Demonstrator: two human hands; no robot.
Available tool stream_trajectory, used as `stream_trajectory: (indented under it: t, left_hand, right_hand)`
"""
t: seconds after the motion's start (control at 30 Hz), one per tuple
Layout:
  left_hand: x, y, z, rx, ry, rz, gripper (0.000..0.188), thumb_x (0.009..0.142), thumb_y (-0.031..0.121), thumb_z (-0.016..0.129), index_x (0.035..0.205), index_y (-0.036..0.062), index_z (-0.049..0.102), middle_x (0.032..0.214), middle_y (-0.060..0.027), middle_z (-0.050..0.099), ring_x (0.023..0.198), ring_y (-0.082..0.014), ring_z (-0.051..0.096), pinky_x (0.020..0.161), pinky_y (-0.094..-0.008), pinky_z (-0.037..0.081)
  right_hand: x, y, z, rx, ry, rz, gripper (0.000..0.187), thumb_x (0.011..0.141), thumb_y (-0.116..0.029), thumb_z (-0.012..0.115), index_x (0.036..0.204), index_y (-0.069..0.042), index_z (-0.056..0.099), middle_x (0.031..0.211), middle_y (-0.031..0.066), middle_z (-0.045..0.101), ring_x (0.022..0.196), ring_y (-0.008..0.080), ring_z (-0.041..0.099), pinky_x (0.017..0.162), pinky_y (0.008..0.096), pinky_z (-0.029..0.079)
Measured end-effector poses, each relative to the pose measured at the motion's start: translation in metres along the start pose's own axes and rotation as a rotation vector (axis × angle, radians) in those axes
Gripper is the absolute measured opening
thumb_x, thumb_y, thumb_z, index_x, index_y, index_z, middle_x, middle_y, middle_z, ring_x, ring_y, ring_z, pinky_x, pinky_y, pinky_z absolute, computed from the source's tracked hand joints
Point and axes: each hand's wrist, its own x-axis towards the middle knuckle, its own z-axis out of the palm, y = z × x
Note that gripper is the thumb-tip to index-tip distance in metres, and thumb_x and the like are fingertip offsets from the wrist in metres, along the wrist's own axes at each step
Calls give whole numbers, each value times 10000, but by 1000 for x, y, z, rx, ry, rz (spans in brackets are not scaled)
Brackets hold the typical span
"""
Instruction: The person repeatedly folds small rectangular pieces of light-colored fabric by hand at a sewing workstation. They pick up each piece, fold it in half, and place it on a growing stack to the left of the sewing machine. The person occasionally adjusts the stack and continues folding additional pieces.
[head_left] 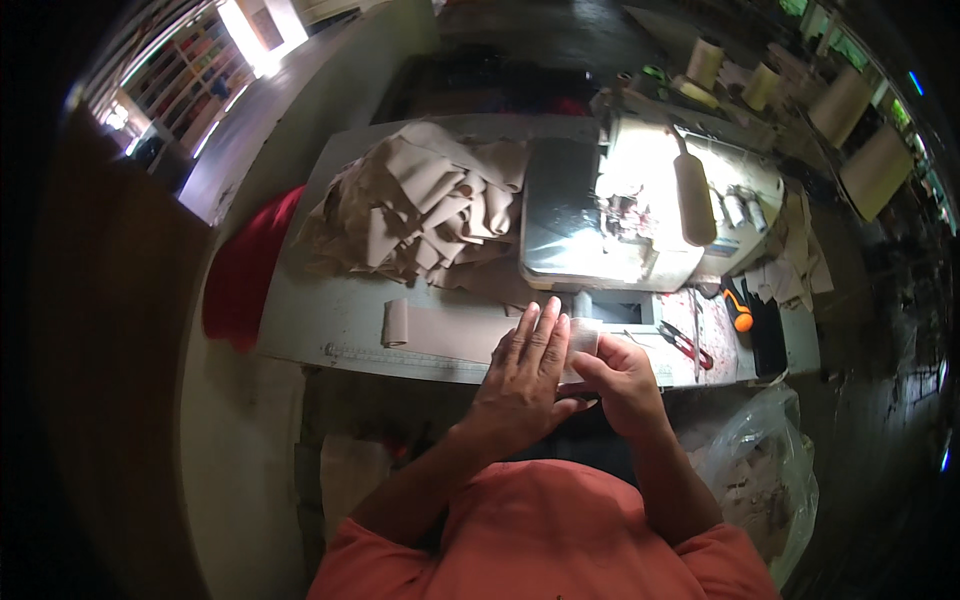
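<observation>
My left hand (525, 365) lies flat with its fingers stretched forward over a beige fabric strip (455, 332), whose left end is curled into a small roll. Just right of it, my right hand (622, 382) is closed, thumb and fingers pinching a pale fabric piece (583, 345) at the table's front edge. Whether that piece joins the strip is hidden by my left hand. Both hands are directly in front of a brightly lit sewing machine (560, 250). A heap of beige fabric pieces (425, 200) sits on the table to the left of the machine.
A ruler scale (400, 358) runs along the front edge. Right of my hands lie red-handled snips (685, 345) and an orange-handled tool (740, 315). A clear plastic bag (770, 460) hangs below right; thread cones (705, 62) stand behind. Red cloth (250, 275) is at the left.
</observation>
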Motion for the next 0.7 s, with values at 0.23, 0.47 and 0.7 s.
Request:
stream_trajectory:
  t: [0.23,0.47,0.7]
  left_hand:
    - [38,-35,-14,-1081,-246,-174,628,791,469,479,1187,-8,381,1137,-124,468,1090,-185,406,913,-294,307]
    - [46,-28,-30,-985,-265,-298,171,786,159,576,818,-9,569,742,-5,564,717,-59,499,657,-208,411]
    - [49,-26,-33,-883,-68,-320,145,774,129,569,825,-7,576,727,-39,579,670,-74,505,615,-236,415]
  right_hand:
    - [-6,-11,-2,-407,-39,-297,121,770,-14,522,884,19,548,764,25,571,705,80,524,663,218,435]
    - [-5,-17,-2,-536,47,-290,131,743,-23,558,868,15,544,736,39,575,658,95,533,601,234,447]
    - [-1,-14,-8,-386,46,-208,114,771,-22,537,877,22,541,707,46,581,630,90,549,556,209,446]
